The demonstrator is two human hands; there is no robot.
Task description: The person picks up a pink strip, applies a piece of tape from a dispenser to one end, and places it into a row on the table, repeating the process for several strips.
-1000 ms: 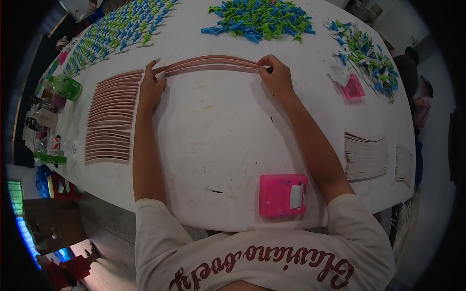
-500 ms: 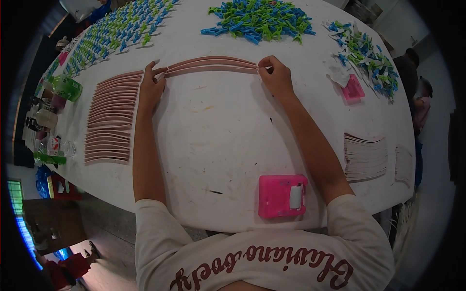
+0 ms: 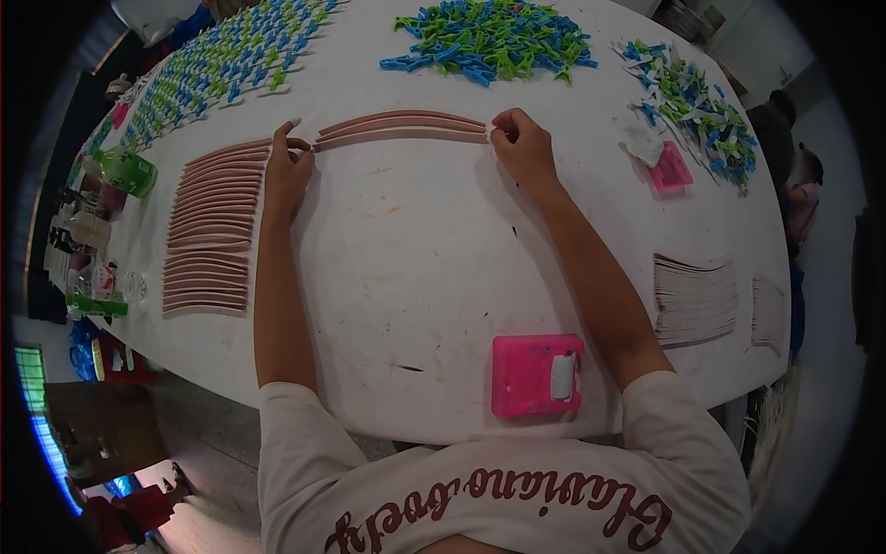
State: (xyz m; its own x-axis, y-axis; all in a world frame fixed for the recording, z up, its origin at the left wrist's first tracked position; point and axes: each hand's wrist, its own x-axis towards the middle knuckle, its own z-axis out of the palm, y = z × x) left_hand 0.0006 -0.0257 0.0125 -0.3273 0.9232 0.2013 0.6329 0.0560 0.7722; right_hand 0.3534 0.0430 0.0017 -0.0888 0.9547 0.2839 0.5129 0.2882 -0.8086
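Note:
A few thin pinkish-brown strips point(image 3: 402, 117) stretch between my hands in a shallow upward arc above the white table. My left hand point(image 3: 290, 169) pinches at their left ends, with the index finger raised. At their right ends, my right hand point(image 3: 524, 148) has thumb and fingers closed together. The exact contact at the fingertips is too small to make out. Just left of my left hand lies a row of similar pinkish strips point(image 3: 210, 222), laid one below another.
Blue and green clips point(image 3: 498, 39) are heaped at the back, with more clips point(image 3: 231, 60) in rows at left. A pink tape dispenser point(image 3: 517, 377) sits near the front edge. Pale strips point(image 3: 694, 300) lie at right. A green bottle point(image 3: 127, 171) stands at left.
Both hands keep nearly the same place. The held strips have shifted very slightly down and left, and the fingers of my left hand have moved a little.

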